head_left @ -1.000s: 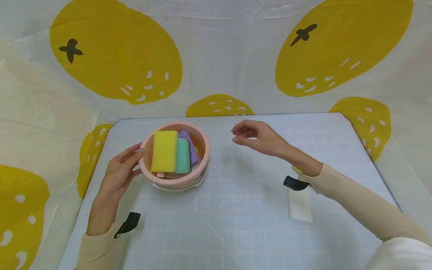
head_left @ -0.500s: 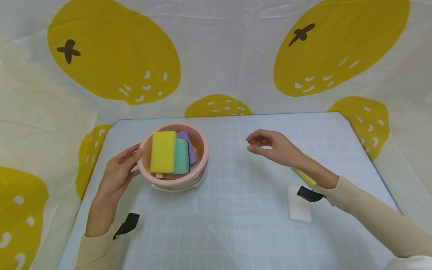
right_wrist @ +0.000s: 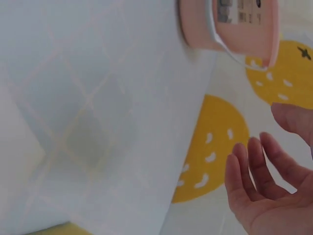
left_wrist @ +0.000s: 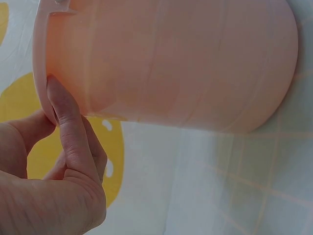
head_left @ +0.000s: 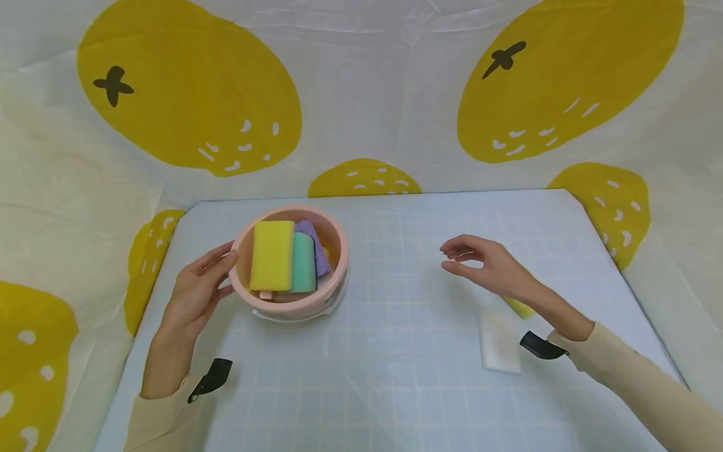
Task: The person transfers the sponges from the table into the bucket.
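A pink bucket (head_left: 299, 307) stands at the left of the table. Inside it lie a yellow sponge (head_left: 272, 255), a teal sponge (head_left: 304, 262) and a purple sponge (head_left: 319, 248), with more pieces partly covered below. My left hand (head_left: 189, 298) pinches the bucket's rim from the left; the left wrist view shows the fingers against the pink wall (left_wrist: 186, 63). Over the right side of the table my right hand (head_left: 490, 265) hangs in the air, fingers loosely bent, holding nothing. Under its wrist a yellow piece (head_left: 519, 307) is partly hidden. Nearer me lies a white sponge-like block (head_left: 499, 344).
The bucket's white handle (right_wrist: 213, 24) hangs down its side. A pale blue table (head_left: 361, 389) with a grid pattern meets a white curtain (head_left: 361, 94) printed with big yellow fruit at the back and sides.
My right hand has moved right and toward me, away from the bucket, its fingers loosely bent throughout. The left hand stays at the bucket's rim.
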Action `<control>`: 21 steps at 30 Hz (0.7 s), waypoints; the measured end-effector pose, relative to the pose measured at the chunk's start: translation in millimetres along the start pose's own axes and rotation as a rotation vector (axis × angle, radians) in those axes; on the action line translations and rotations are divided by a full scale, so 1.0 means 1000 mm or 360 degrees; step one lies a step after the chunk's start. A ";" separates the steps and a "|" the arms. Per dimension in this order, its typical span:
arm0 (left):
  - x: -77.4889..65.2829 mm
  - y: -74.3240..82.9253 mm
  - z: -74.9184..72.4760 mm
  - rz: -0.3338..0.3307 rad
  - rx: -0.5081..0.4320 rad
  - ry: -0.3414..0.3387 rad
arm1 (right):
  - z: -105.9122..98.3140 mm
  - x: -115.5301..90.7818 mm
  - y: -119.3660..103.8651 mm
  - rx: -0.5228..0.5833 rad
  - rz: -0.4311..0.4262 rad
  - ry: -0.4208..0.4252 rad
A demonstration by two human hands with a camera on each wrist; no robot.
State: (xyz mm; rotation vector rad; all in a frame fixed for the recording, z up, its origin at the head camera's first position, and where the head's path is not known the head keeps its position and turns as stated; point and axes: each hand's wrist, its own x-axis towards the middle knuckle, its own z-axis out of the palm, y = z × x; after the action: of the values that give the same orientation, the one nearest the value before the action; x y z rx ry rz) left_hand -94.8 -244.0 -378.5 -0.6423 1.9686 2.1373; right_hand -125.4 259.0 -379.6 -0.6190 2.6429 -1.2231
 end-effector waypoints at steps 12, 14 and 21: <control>-0.001 -0.001 -0.002 0.0023 -0.0019 -0.0014 | 0.002 -0.031 0.034 -0.0018 0.0072 0.0010; -0.001 -0.001 -0.001 0.0018 -0.0021 -0.0012 | 0.003 -0.036 0.039 -0.0028 0.0087 -0.0005; -0.001 -0.002 -0.001 0.0032 -0.0033 -0.0019 | 0.007 -0.058 0.057 -0.0086 0.0139 -0.0038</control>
State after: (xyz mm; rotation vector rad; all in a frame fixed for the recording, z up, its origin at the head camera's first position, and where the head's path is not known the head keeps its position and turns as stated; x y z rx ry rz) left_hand -92.8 -244.7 -379.6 -0.6139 1.9573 2.1710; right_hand -88.5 312.1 -429.0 -0.5173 2.6608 -1.1176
